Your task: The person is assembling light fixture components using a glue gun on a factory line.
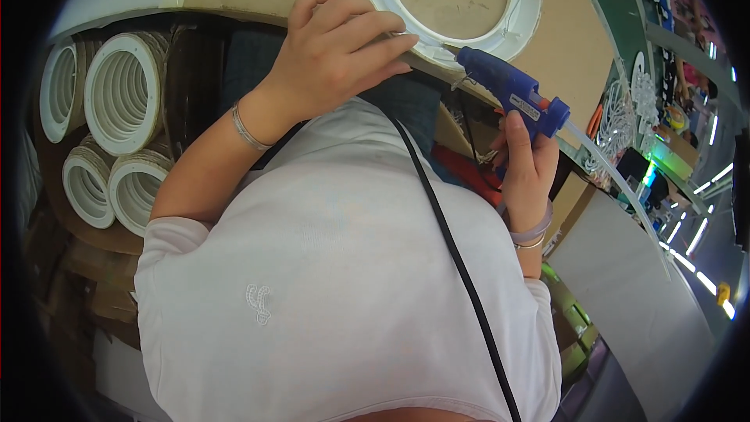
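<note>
My left hand rests with curled fingers on the near rim of a white round ring frame that lies on a brown work surface. My right hand grips the handle of a blue glue gun. Its nozzle points left and touches the ring's lower edge, just right of my left fingertips. A clear glue stick juts from the gun's back toward the right. A black cord runs down across my light shirt.
Several stacks of white ribbed rings lie in a box at the left. White lacy ornaments and other goods sit along the right edge. A grey board leans at the lower right.
</note>
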A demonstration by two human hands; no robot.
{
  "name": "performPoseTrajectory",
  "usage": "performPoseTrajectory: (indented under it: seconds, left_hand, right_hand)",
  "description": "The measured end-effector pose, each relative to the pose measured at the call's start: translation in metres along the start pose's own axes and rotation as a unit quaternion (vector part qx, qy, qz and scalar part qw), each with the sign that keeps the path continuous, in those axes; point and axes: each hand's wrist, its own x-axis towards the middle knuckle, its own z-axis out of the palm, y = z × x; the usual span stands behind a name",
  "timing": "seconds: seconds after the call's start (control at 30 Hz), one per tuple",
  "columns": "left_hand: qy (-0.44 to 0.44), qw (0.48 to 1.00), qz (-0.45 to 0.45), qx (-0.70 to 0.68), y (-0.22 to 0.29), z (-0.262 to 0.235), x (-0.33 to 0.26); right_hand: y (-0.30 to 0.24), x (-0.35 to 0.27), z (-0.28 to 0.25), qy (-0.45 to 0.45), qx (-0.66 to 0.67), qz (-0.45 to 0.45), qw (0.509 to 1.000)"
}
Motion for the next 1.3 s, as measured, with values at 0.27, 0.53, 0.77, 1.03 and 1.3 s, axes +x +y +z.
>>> performPoseTrajectory:
  seconds: [0.27, 0.53, 0.77, 1.03, 1.3]
  left_hand:
    - [-0.055, 0.998, -0.027, -0.02, 0.002, 0.005, 0.014]
    - [-0.049, 0.999, -0.017, -0.012, 0.002, 0.009, 0.016]
    - [-0.023, 1.0, 0.014, 0.0, 0.005, 0.012, 0.02]
    - [-0.068, 0.998, 0.014, -0.01, 0.003, 0.009, 0.023]
    - [-0.066, 0.998, 0.015, -0.004, 0.004, 0.01, 0.024]
  right_hand:
    - [-0.008, 0.002, 0.002, 0.016, 0.019, 0.008, 1.0]
    - [-0.011, 0.001, -0.003, 0.02, -0.003, 0.008, 1.0]
    - [-0.01, 0.005, -0.002, 0.016, 0.006, 0.01, 1.0]
    - [-0.011, 0.006, -0.007, 0.024, 0.01, 0.025, 0.999]
    - [-0.011, 0.006, -0.007, 0.026, 0.0, 0.017, 0.999]
